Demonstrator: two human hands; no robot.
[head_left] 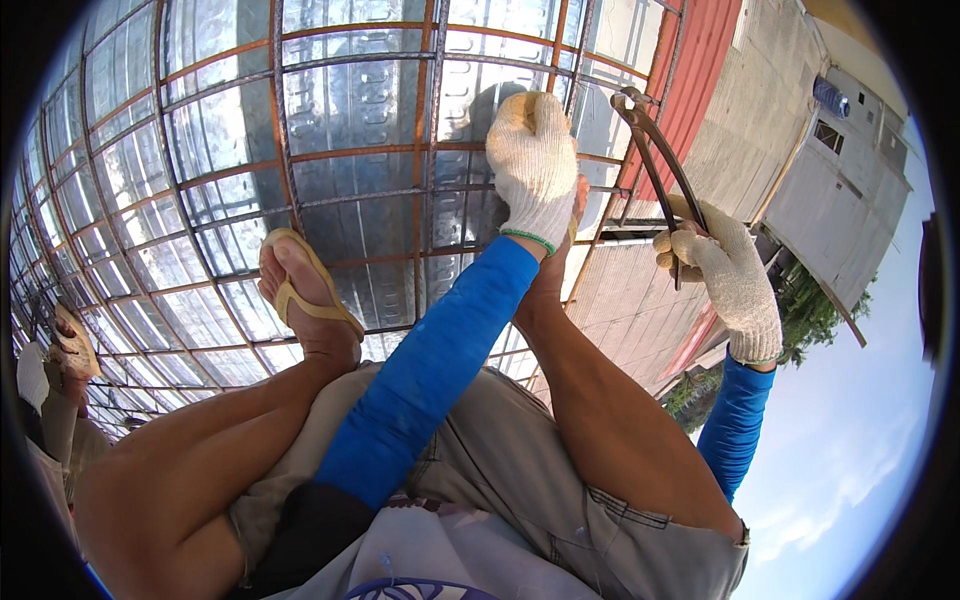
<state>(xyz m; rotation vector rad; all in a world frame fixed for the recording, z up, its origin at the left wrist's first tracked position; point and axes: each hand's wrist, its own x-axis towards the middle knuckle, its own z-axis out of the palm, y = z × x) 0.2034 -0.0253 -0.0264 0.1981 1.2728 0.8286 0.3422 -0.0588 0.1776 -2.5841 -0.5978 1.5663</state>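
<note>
My left hand (535,160), in a white knit glove with a green cuff, is closed in a fist over the rebar grid (279,80), near my right foot. What its fingers hold, if anything, is hidden. To the right, my gloved right hand (722,262) grips the long dark handles of a pair of pincers (636,112). The jaws point up and away, beside the grid's right-hand bars. Blue sleeves cover both forearms. Rusty and grey bars cross under my feet, above shiny ribbed metal decking (230,125).
I squat on the grid in yellow flip-flops (325,275). Another person's sandalled foot (75,342) and white glove (33,375) show at the far left. A red corrugated sheet (697,85) borders the right side; past it are a grey building (850,200) and green trees (800,300).
</note>
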